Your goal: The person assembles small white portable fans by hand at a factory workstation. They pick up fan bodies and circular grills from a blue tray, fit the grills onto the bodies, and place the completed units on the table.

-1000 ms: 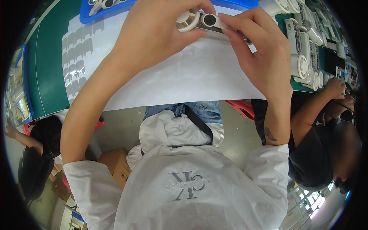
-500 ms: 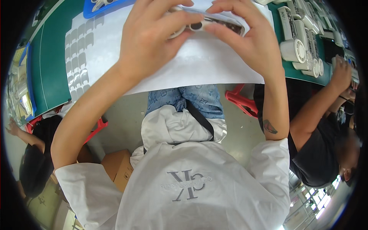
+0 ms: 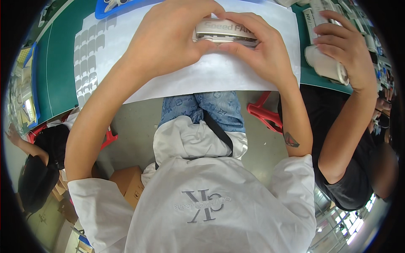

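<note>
Since the white device (image 3: 223, 28) was turned over, its lettered side faces up between the left hand (image 3: 171, 36) and right hand (image 3: 265, 48), both gripping its ends.

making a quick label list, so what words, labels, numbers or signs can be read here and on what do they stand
I'm not copying wording or brands, only where they stand:
white casing in left hand and right hand: large grey lettering, readable
white part at the right: lettering, partly readable
white shirt: large grey letters, readable
cardboard box: marks too small to read
</note>
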`<state>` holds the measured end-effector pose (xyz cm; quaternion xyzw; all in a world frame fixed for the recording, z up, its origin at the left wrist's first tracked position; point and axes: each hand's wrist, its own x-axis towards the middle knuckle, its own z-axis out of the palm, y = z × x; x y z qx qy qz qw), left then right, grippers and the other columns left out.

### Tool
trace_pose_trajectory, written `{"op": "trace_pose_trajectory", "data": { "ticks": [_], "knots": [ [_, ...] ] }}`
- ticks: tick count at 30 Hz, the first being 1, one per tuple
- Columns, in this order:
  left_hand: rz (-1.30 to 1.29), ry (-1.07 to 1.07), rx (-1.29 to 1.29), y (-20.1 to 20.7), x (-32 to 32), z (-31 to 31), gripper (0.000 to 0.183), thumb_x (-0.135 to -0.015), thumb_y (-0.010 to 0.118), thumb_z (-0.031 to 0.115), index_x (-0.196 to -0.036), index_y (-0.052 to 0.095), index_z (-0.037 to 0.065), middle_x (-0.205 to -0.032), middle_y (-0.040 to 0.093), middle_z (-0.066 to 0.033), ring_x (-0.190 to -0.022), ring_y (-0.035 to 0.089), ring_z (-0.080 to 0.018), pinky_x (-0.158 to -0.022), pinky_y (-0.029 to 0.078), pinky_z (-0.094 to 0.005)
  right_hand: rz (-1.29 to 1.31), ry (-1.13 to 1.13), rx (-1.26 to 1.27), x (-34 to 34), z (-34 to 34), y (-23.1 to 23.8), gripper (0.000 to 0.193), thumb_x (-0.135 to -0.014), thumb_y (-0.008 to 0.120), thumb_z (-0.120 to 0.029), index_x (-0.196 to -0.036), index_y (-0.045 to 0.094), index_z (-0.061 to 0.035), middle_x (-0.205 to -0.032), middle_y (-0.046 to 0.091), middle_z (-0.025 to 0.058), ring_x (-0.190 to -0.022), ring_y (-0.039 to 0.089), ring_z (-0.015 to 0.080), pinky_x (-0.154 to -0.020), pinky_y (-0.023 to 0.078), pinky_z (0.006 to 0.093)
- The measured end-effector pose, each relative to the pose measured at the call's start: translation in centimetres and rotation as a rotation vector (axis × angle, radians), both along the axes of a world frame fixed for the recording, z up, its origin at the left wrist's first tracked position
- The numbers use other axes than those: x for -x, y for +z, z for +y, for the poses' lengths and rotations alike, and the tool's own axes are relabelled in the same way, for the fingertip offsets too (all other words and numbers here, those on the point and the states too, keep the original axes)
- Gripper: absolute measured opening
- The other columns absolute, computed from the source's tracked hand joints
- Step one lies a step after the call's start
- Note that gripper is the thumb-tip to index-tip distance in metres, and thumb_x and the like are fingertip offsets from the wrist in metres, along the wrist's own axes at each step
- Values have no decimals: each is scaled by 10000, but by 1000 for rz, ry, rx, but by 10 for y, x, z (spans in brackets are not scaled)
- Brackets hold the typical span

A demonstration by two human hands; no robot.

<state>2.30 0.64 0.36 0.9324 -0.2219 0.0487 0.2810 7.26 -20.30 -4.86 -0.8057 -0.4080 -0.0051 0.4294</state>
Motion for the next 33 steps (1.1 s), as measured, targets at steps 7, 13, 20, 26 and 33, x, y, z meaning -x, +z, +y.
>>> {"op": "trace_pose_trajectory", "data": {
  "ticks": [7, 13, 20, 26, 33],
  "knots": [
    [-27, 152, -101, -3, 2, -13, 388, -710, 768, 167, -1055, 619, 72, -875, 662, -130, -842, 574, -347, -764, 445, -428, -218, -21, 29, -2, 2, -3, 496, -744, 785, -245, -1175, 627, -58, -1066, 645, 120, -966, 593, 312, -842, 480, 373],
    [-34, 201, 23, -11, 0, -14, 313, -679, 798, 174, -950, 669, 85, -857, 652, -127, -781, 579, -326, -705, 456, -429, 184, -44, -36, -4, 2, 4, 469, -724, 813, -228, -1120, 654, -35, -1024, 665, 94, -988, 614, 265, -864, 484, 350],
    [-4, 373, 80, -20, 9, -15, 450, -620, 854, 175, -1038, 694, 124, -946, 679, -56, -932, 601, -224, -812, 494, -336, 270, -16, 45, -6, 6, 13, 558, -704, 832, -179, -1198, 624, -26, -1156, 638, 96, -1061, 596, 194, -916, 468, 310],
    [-299, 430, 433, -15, 35, 38, 457, -752, 821, 162, -1145, 644, 10, -1077, 690, -81, -972, 642, -150, -851, 500, -299, 167, -220, -611, 14, 29, 41, 368, -880, 662, -79, -1234, 573, -29, -1227, 590, 77, -1067, 560, 171, -898, 465, 318],
    [-490, 771, 1185, 35, 85, 103, 316, -911, 641, 130, -1141, 518, -49, -928, 665, -144, -807, 680, -220, -737, 549, -315, -90, 184, -19, 59, 145, 33, 270, -848, 647, -84, -1103, 633, 6, -975, 601, 146, -826, 636, 299, -709, 522, 385]
  ]
}}
